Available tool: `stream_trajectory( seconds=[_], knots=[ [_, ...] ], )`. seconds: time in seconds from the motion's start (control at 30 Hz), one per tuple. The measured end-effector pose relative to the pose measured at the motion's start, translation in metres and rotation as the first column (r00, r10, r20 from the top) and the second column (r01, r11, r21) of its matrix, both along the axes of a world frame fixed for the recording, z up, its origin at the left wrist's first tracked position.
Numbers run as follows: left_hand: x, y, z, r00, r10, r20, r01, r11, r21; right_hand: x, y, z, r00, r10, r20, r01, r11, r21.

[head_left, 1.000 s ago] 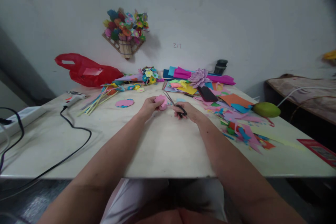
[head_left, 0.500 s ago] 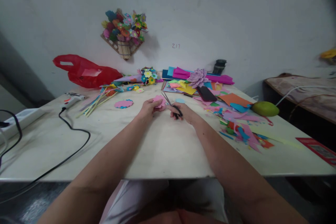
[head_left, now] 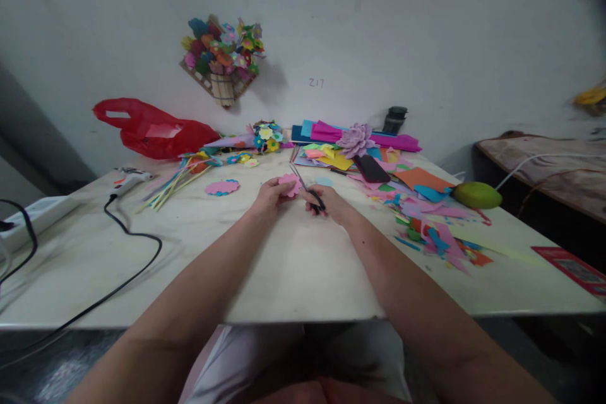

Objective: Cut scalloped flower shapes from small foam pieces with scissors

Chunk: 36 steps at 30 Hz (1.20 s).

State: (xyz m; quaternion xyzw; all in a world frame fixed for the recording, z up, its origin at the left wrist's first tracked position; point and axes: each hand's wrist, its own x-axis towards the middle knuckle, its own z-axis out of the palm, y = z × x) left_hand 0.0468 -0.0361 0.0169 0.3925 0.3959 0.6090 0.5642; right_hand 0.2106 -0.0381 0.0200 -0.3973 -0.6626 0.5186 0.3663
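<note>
Between the thumb and fingers of my left hand (head_left: 271, 194) is a pink scalloped cutout (head_left: 290, 184), its edge facing right. My right hand (head_left: 326, 201) is closed around the black handles of a pair of scissors (head_left: 316, 200). The blades point up and left, right beside the cutout's right edge; whether they touch it I cannot tell. A pink scalloped disc with blue edging (head_left: 222, 187) lies flat on the table, left of my left hand. Just beyond my right hand is a pale blue round piece (head_left: 324, 181).
Colourful scraps (head_left: 440, 240) and a dark phone (head_left: 370, 169) lie on the right, near a green fruit (head_left: 477, 195). At left are a glue gun (head_left: 132, 182) with its black cord, a power strip (head_left: 42, 218) and a red plastic bag (head_left: 151, 129). Thin strips (head_left: 175, 186) lie nearby.
The pink cutout has turned slightly in my left hand and shows more of its face. My right hand and the scissors have shifted a little to the left.
</note>
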Motion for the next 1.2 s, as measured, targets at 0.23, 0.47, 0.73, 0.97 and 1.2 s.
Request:
stream_trajectory(
  seconds=[0.23,0.47,0.73,0.97,1.2],
  knots=[
    [0.0014,-0.0001,0.0003,1.0,-0.003,-0.013,0.004,1.0,0.001,-0.0002,-0.001,0.0021,1.0,-0.029,0.002,0.029,0.999,-0.015],
    [0.0008,-0.0016,0.0007,0.994,-0.058,-0.089,0.06,0.998,0.021,-0.0007,-0.0005,0.0022,1.0,-0.025,0.001,0.025,1.0,-0.019],
    [0.0013,-0.0013,0.0006,0.999,-0.034,-0.004,0.034,0.999,0.018,0.0016,-0.0013,0.0023,0.999,0.023,0.028,-0.024,0.999,0.025],
    [0.0026,0.0,0.0013,0.996,-0.001,0.089,0.0,1.0,0.013,0.0025,0.0014,-0.0012,0.999,0.045,0.03,-0.046,0.998,0.035],
    [0.0082,-0.0014,0.0013,0.992,0.037,0.124,-0.039,0.999,0.008,-0.0006,0.0008,-0.0013,0.999,0.011,0.033,-0.012,1.0,0.022]
  ],
)
